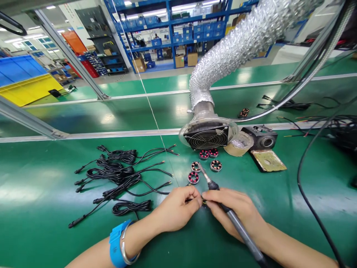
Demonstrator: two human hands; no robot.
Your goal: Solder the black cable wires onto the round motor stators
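My left hand (pixel 180 206) is closed in a pinch at the bench's front middle, with a black cable (pixel 161 192) running in under it. Thin yellowish wire ends (pixel 204 201) show between my fingertips. In my right hand (pixel 240 208) is a soldering iron (pixel 238 223), its metal tip pointing up and away. The right fingertips almost meet the left ones at the wire ends. Just beyond the hands sit several small ring-shaped motor stators; the nearest stator (pixel 193 177) has red windings, and another stator (pixel 215 165) looks copper-coloured.
Several coiled black cables (pixel 119 173) lie at left. A fume extractor (pixel 208 137) with a foil duct (pixel 220 56) stands behind the stators. Right of it are a tape roll (pixel 240 145), an iron stand (pixel 262 137) and a sponge tray (pixel 268 160). A black cord (pixel 302 193) crosses the right side.
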